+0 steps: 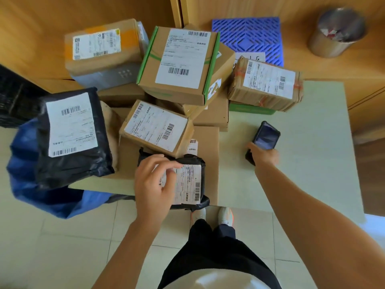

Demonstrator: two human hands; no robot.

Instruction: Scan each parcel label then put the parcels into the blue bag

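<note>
Clearly most of the job is still ahead: about eight labelled parcels sit piled on the pale table, and none can be seen inside the blue bag, which hangs open at the near left edge of the table, though its inside is largely hidden. A large black poly mailer lies at the left of the pile, overhanging the bag's mouth but resting on a cardboard box rather than dropped in. The left hand lies over the small black poly parcel at the near edge, fingers curled loosely on its label, not yet closed around it, so this looks like the parcel in hand. The right hand is wrapped around a black handheld scanner, to the right of the pile and just above or on the table; whether it points at any label I cannot tell. Farther off, the green-edged carton, a brown taped box and an orange-taped carton wait with labels facing up, as does the brown box just beyond the small parcel.
</note>
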